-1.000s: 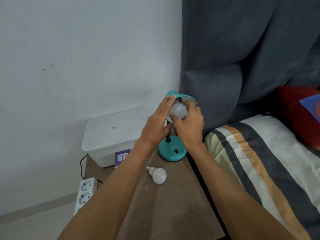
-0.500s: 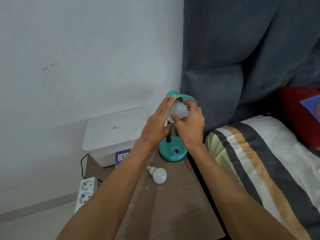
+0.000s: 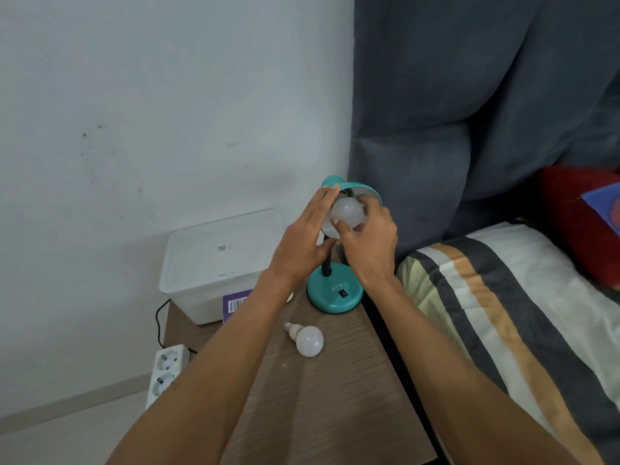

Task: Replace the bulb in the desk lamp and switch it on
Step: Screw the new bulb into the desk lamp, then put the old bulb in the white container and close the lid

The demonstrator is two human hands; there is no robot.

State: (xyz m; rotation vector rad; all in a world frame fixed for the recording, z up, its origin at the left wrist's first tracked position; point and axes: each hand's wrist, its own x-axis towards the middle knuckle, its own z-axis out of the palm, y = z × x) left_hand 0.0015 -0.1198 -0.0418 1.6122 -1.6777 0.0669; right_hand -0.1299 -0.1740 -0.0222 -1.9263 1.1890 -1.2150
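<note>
A teal desk lamp [image 3: 335, 295] stands at the back of a wooden nightstand [image 3: 335, 397], with a black switch on its round base. Its shade [image 3: 364, 189] is tilted toward me. A white bulb [image 3: 347, 211] sits in the mouth of the shade. My right hand [image 3: 369, 243] grips this bulb with thumb and fingers. My left hand [image 3: 302, 243] holds the left side of the shade, fingers extended along it. A second white bulb [image 3: 307, 340] lies loose on the nightstand in front of the lamp, its screw base pointing left.
A white lidded plastic box [image 3: 214, 263] stands at the back left of the nightstand, with a purple barcode pack [image 3: 236, 305] in front. A white power strip [image 3: 166, 370] and black cable lie on the floor at left. A bed with striped pillow [image 3: 503, 313] borders the right.
My right hand's fingers have shifted slightly around the bulb in the shade. The left hand and the lamp have stayed in place.
</note>
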